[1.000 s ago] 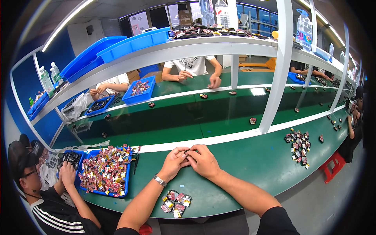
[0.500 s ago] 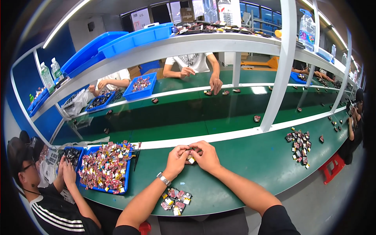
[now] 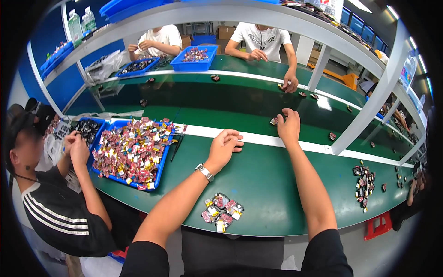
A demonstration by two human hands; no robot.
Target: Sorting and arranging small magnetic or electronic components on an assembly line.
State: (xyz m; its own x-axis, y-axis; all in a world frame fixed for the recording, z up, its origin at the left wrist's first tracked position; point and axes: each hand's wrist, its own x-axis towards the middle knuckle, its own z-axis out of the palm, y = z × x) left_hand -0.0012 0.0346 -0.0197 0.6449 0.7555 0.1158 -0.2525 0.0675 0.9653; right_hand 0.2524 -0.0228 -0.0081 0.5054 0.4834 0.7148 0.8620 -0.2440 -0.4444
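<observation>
I am reaching my right hand [image 3: 289, 125] to the small dark part [image 3: 274, 121] at frame centre, fingers curled touching it, while my left hand [image 3: 224, 147] is resting loosely curled and empty; the pile of packets [image 3: 221, 211] at lower centre is awaiting handling.

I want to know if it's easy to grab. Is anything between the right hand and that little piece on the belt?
No. The right hand already touches the small dark part; nothing visible lies between them.

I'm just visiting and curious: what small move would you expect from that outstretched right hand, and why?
Probably letting go and drawing back. The right hand reaches across the white strip with its fingertips at a small dark part on the belt, while the left hand rests curled and apparently empty on the near side.
</observation>
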